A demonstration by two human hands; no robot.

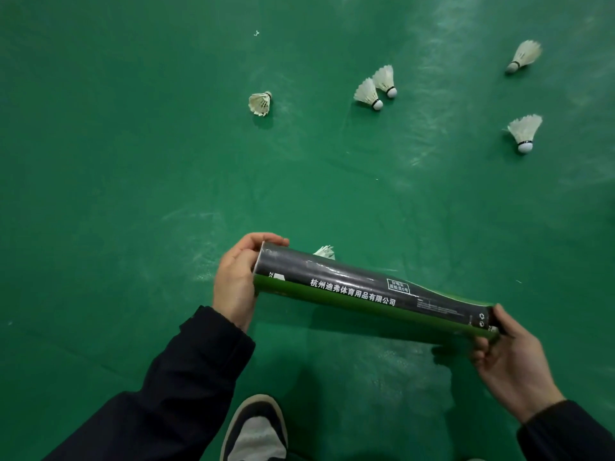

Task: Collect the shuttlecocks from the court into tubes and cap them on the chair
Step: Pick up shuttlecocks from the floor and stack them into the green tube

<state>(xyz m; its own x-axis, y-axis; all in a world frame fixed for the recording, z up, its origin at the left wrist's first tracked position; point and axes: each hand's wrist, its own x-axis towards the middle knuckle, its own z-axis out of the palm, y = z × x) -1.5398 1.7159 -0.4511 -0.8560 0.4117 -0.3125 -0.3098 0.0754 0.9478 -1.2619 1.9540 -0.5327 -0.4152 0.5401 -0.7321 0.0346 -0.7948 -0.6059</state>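
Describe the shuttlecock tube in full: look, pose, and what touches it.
The shuttlecock tube is a long cylinder, seemingly cardboard, black along its upper side and green below, with white Chinese print. It is held roughly level above the green court floor, slanting slightly down to the right. The left hand grips its left end, fingers curled over the rim; the right hand holds the right end. A shuttlecock's feathers peek from behind it.

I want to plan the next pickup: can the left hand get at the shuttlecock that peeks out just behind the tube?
Probably not as things stand. The left hand grips one end of the tube, which lies across in front of that shuttlecock, and the right hand holds the other end. It would have to let go first.
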